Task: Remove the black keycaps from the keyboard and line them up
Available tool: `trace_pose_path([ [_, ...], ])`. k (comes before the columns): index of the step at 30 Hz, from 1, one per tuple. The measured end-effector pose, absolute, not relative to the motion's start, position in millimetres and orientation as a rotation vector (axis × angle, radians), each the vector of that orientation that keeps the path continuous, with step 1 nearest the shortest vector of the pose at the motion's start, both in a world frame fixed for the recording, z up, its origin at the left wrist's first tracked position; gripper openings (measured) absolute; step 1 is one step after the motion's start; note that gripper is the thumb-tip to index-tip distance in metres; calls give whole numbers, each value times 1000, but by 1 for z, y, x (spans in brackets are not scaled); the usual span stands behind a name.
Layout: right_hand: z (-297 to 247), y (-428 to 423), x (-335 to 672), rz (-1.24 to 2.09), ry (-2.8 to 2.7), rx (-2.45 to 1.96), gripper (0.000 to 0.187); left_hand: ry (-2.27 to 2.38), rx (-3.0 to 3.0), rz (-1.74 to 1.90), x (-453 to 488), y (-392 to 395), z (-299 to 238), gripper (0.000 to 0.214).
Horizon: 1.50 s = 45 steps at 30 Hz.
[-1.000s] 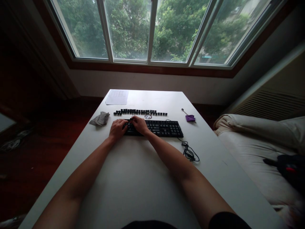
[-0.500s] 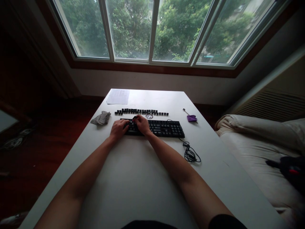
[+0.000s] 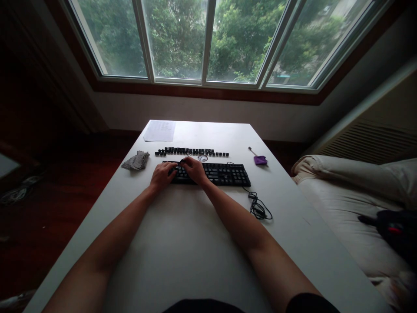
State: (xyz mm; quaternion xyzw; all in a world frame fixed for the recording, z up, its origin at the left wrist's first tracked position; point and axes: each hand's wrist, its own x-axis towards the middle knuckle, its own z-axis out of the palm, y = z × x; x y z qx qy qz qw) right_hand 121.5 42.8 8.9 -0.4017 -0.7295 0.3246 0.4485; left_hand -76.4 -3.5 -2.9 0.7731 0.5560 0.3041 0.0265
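Observation:
A black keyboard (image 3: 224,174) lies across the far half of the white table (image 3: 182,243). Both hands rest on its left end. My left hand (image 3: 162,175) lies curled on the keyboard's left edge, fingers bent onto the keys. My right hand (image 3: 193,169) is beside it, fingers pinched together around something small and thin that I cannot make out. Behind the keyboard runs a row of several loose black keycaps (image 3: 192,152). A small wire ring (image 3: 202,158) lies just past my right hand.
A grey cloth (image 3: 136,161) lies left of the keyboard, a paper sheet (image 3: 159,130) at the far left corner, a purple brush-like item (image 3: 259,159) at the right. The keyboard's cable (image 3: 259,208) coils near the right edge. A bed (image 3: 355,217) stands to the right.
Both hands stay on the keyboard's left end with only slight finger shifts. The view wobbles a little.

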Motion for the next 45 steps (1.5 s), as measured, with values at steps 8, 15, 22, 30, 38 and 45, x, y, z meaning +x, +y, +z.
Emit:
trace_pose_path([
  [8,9,40,122,800,-1885,-985,21,1733,2392,955,-77,-2,-7,21],
  [15,12,36,121,804,-1891,-995,21,1733,2392,962,-76,-3,-7,22],
  [22,7,42,121,941,-1837,-986,22,1704,2412,938,-72,-7,-2,21],
  [30,6,49,124,1105,-1700,-993,16,1655,2418,954,-74,-6,-4,27],
  [38,5,63,136,1192,-1348,-990,15,1662,2494,930,-74,-7,-7,23],
  [45,-2,68,137,1178,-1324,-1028,17,1710,2522,904,-74,-8,-3,23],
])
